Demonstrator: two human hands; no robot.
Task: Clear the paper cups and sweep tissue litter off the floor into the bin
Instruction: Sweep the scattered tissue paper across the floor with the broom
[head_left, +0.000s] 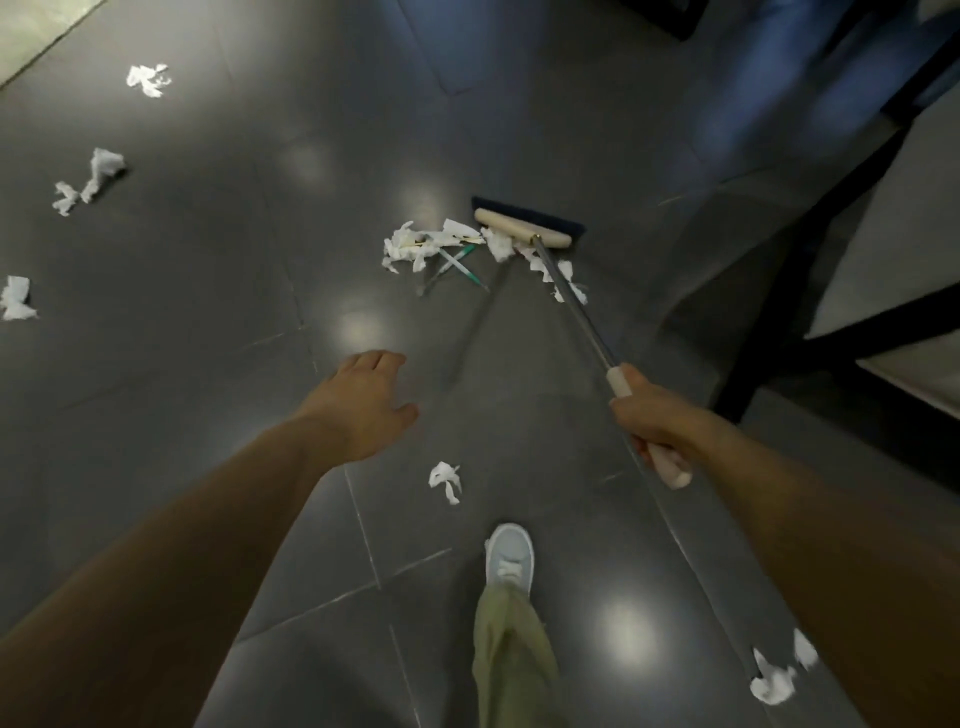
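My right hand (655, 419) grips the pale end grip of a broom's metal handle (571, 306). The broom head (524, 227), a cream bar with dark bristles, rests on the grey floor ahead. A heap of torn white tissue (415, 248) with a few thin straws or sticks lies against its left end. More tissue lies along the handle (563, 283). My left hand (370, 400) hovers open above the floor, holding nothing. Loose tissue scraps lie near my foot (445, 480), at the lower right (776, 675) and far left (101, 174). No cups or bin are in view.
My light shoe (511, 558) and olive trouser leg step forward at the bottom centre. A black-framed table or chair (810, 270) stands at the right. More tissue lies at the upper left (148, 79) and left edge (15, 299).
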